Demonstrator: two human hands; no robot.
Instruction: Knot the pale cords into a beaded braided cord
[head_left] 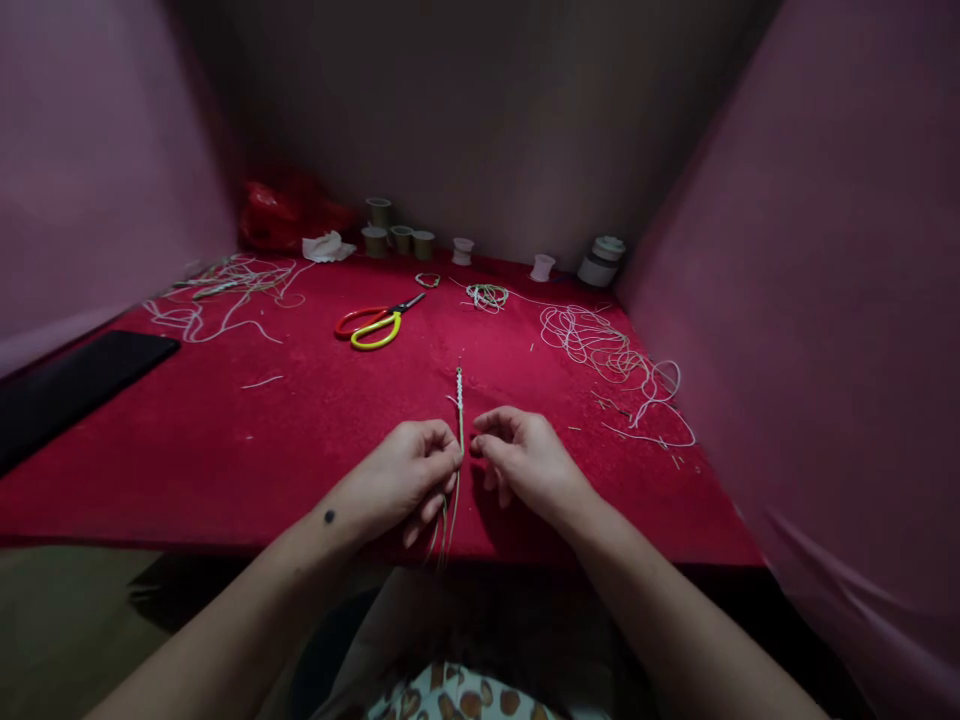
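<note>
A thin knotted cord (460, 388) stands out in front of me, with a pale braided upper part and a tiny loop at its far tip. My left hand (421, 465) pinches its tan strands between thumb and forefinger, below the braided section. Loose ends of the strands hang down past the fingers toward the table's front edge. Just right of the cord is my right hand (517, 455), its fingers curved and apart, and nothing shows between them.
Scissors (373, 325) with red and yellow handles lie ahead. Tangled thread (592, 345) spreads at right, more thread (217, 300) at left. Spools (401, 240) and a red plastic bag (285, 215) stand along the back. A black flat object (97, 375) rests at left on the red cloth (225, 460).
</note>
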